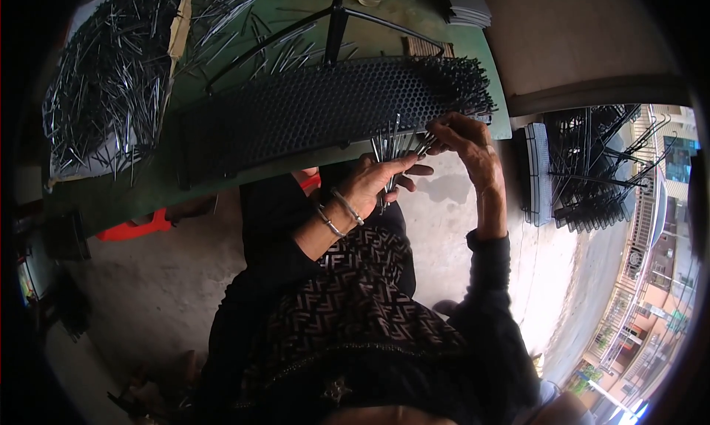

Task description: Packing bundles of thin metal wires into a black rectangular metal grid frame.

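My left hand [381,179] is closed around a bunch of thin metal pins [388,140] that stick up out of the fist. It wears two bangles at the wrist. My right hand [462,140] pinches one pin from that bunch, close to the near edge of a long black perforated panel [296,114]. The panel lies on a green table [133,192]. Its right end [462,81] bristles with pins standing in the holes; the remainder of its holes look bare.
A big heap of loose pins [111,77] lies on a sheet at the table's left. More pins are scattered behind the panel beside a black tripod stand [336,22]. Stacked pin-filled panels [592,166] stand at the right. A red stool [137,225] sits under the table.
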### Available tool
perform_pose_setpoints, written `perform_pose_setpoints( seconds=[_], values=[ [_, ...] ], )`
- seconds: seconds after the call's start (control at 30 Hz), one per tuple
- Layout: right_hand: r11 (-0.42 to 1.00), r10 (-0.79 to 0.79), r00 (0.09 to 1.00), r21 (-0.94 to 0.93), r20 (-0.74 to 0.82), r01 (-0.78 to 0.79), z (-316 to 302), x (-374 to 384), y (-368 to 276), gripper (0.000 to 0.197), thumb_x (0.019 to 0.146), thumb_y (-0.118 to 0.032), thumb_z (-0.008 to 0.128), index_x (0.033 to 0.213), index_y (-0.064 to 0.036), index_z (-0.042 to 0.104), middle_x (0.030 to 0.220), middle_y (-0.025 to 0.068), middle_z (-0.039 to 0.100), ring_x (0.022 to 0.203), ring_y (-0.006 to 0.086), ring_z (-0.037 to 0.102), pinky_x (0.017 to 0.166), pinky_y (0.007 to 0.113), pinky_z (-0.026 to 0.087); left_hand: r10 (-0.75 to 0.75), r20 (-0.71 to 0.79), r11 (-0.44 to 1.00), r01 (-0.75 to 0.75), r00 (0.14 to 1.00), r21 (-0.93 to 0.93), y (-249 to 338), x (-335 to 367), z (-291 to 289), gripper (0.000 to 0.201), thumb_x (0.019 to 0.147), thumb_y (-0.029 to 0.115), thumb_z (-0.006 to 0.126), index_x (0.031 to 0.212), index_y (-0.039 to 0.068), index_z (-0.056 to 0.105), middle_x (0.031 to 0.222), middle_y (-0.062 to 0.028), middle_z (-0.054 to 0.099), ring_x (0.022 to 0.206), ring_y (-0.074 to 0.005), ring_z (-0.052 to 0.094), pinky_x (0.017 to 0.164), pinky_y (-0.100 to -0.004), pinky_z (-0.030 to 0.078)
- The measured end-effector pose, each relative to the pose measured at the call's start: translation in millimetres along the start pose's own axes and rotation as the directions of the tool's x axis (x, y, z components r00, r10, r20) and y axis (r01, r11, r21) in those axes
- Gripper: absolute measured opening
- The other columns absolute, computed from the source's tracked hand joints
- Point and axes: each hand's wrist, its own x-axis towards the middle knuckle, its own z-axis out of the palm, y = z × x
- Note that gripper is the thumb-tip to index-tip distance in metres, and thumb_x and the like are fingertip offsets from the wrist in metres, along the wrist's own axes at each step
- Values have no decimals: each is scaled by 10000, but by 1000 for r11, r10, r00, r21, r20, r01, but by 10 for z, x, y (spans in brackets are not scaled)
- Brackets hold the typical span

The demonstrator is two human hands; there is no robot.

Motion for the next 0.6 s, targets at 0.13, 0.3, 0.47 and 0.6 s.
perform_pose_setpoints(
  seconds=[0.13,0.3,0.47,0.6],
  values=[
    [968,-248,935,-37,-253,246,-70,16,-60,152,901,-85,599,943,52,648,781,97,682,729,144,660,661,264,521,0,-156,997,-11,988,-71,4,52,31,374,913,320,646,1183,64,610,1053,-122,699,716,-121,628,497,-209,386],
    [814,-553,665,-497,-502,302,-90,243,-82,105,900,-81,581,922,-5,650,732,101,669,682,164,655,616,294,494,-23,-93,987,8,995,-157,-119,171,-23,340,923,300,635,1173,70,613,1046,-142,690,776,-132,633,531,-224,422],
    [766,-625,561,-563,-542,310,-114,538,109,144,897,-120,625,983,-23,687,821,84,688,730,137,629,685,274,489,-13,-69,966,-5,998,-258,-202,287,0,299,953,233,583,1158,15,605,1039,-165,679,866,-188,654,631,-271,493],
    [680,-711,488,-673,-506,292,-76,639,130,130,898,-112,618,969,-23,679,823,91,680,715,158,631,680,285,491,-50,-46,952,34,998,-304,-229,318,28,293,973,234,543,1126,-6,613,985,-157,688,879,-247,677,721,-343,539]
  ],
)
